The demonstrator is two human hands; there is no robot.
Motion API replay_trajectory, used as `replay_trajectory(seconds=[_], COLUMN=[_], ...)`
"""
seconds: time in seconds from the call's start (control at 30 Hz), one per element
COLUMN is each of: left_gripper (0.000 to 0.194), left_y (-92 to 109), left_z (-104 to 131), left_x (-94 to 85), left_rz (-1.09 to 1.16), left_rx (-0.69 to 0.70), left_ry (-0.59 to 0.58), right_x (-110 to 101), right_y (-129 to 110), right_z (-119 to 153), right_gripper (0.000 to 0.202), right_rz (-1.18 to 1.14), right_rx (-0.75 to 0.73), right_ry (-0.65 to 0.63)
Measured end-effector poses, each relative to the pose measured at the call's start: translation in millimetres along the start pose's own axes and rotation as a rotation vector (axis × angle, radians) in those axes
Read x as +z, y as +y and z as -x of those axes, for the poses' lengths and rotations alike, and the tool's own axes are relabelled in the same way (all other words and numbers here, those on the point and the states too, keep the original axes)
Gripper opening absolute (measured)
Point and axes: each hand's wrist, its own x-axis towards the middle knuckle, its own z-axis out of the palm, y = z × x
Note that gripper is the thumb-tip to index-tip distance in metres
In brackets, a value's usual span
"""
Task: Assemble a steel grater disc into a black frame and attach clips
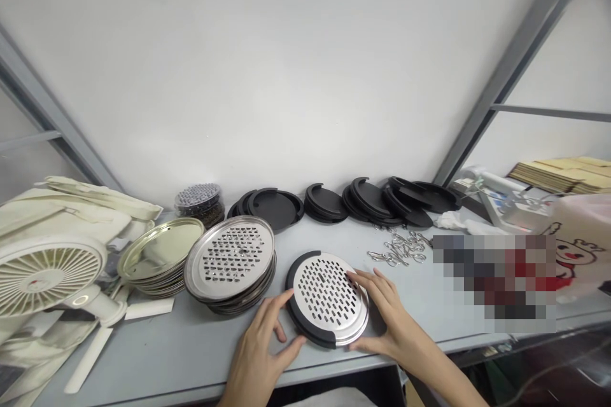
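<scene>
Perforated disc [327,289] lies on the table [191,356] between the hands, left edge inside a curved black holder [294,318], right edge bare — can't tell if fully seated. Right hand [391,318] grips the disc's bare edge, thumb and fingers spread; left hand [260,346] has fingertips against the holder, grip unclear. One pairing looks mostly done — stacked perforated discs [230,257] and loose black holders [277,208] remain separate.

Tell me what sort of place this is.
Probably a workbench for light assembly: perforated metal discs stand stacked, similar black round trays line the wall, and small metal clips lie in a loose pile.
</scene>
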Motion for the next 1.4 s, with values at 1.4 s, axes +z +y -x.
replay_trajectory(seconds=[1.4], left_gripper=[0.05], left_y=[4.8], left_z=[-0.6], left_x=[-1.9], left_rz=[0.031], left_rx=[-0.011], left_ry=[-0.028], right_x=[-18.8], right_y=[79.6], right_z=[-8.7], right_gripper=[0.033], right_rz=[0.389], right_rx=[0.067], right_ry=[0.349])
